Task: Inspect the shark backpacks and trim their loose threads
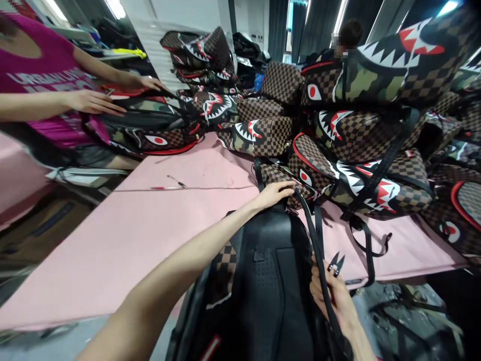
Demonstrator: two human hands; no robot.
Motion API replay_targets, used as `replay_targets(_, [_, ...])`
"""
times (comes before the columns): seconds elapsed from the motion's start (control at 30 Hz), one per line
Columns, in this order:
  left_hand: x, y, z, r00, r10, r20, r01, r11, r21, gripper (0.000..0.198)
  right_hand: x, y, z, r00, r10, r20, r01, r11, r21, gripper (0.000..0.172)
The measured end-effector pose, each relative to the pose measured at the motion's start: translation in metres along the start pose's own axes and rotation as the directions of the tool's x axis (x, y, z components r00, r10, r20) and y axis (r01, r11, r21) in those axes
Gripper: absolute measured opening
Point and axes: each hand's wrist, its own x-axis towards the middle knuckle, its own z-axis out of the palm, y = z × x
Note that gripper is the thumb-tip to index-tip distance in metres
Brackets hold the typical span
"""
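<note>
A black backpack (259, 281) with a checkered side panel stands upright right in front of me, its back panel towards me. My left hand (276, 195) reaches over to its top end and pinches a black shoulder strap (310, 220) there. Lower down on the right side, my right hand (332, 291) is closed round small black thread snips (336, 264), whose blades point up and stick out of the fist. The strap runs down across the right hand's fingers. Whether those fingers also grip the strap, I cannot tell.
Checkered camouflage bags with shark-teeth prints (361, 175) are piled on the right and back of the pink table (124, 235). A pen-like tool (165, 188) lies on it. At the left, a co-worker in a magenta shirt (48, 65) handles another bag (154, 130).
</note>
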Motion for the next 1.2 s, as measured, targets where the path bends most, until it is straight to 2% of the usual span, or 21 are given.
replay_targets(0.1, [0.014, 0.001, 0.003, 0.963, 0.091, 0.252, -0.104, 0.994, 0.041, 0.024, 0.001, 0.003, 0.0, 0.999, 0.038, 0.018, -0.038, 0.999, 0.032, 0.027])
replay_targets(0.23, [0.017, 0.006, 0.007, 0.928, 0.113, 0.355, -0.165, 0.979, 0.121, 0.022, 0.001, 0.008, -0.006, 0.994, 0.067, 0.091, -0.073, 0.996, 0.055, 0.031])
replay_targets(0.33, [0.015, 0.012, 0.013, 0.933, 0.113, 0.342, -0.206, 0.946, 0.249, 0.038, -0.003, 0.004, -0.019, 0.989, 0.088, 0.117, -0.09, 0.996, 0.016, 0.038])
replay_targets(0.43, [0.016, 0.015, 0.019, 0.956, 0.103, 0.276, -0.191, 0.929, 0.316, 0.051, -0.013, -0.015, -0.029, 0.996, 0.082, 0.024, -0.075, 0.975, -0.207, 0.043])
replay_targets(0.5, [0.018, 0.015, 0.022, 0.963, 0.071, 0.26, -0.161, 0.925, 0.343, 0.052, -0.024, -0.032, -0.031, 0.997, -0.036, -0.07, 0.003, 0.905, -0.425, 0.048])
replay_targets(0.57, [0.022, 0.014, 0.024, 0.964, 0.03, 0.264, -0.131, 0.918, 0.373, 0.05, -0.033, -0.044, -0.03, 0.978, -0.193, -0.074, 0.106, 0.776, -0.621, 0.047])
replay_targets(0.63, [0.025, 0.013, 0.025, 0.964, -0.007, 0.265, -0.099, 0.917, 0.387, 0.049, -0.038, -0.05, -0.032, 0.974, -0.224, -0.029, 0.131, 0.661, -0.739, 0.041])
replay_targets(0.7, [0.026, 0.011, 0.026, 0.969, -0.03, 0.244, -0.069, 0.921, 0.385, 0.047, -0.038, -0.048, -0.036, 0.982, -0.185, -0.036, 0.09, 0.629, -0.773, 0.041])
replay_targets(0.93, [0.023, 0.01, 0.028, 0.974, -0.071, 0.214, -0.016, 0.925, 0.38, 0.047, -0.031, -0.035, -0.05, 0.981, -0.145, -0.131, 0.041, 0.808, -0.587, 0.05])
replay_targets(1.07, [0.018, 0.011, 0.03, 0.972, -0.093, 0.215, -0.003, 0.913, 0.409, 0.049, -0.038, -0.034, -0.048, 0.981, -0.116, -0.156, 0.034, 0.891, -0.452, 0.043])
replay_targets(1.2, [0.012, 0.012, 0.032, 0.975, -0.083, 0.208, -0.02, 0.893, 0.45, 0.049, -0.049, -0.034, -0.044, 0.982, -0.125, -0.144, 0.067, 0.931, -0.358, 0.039])
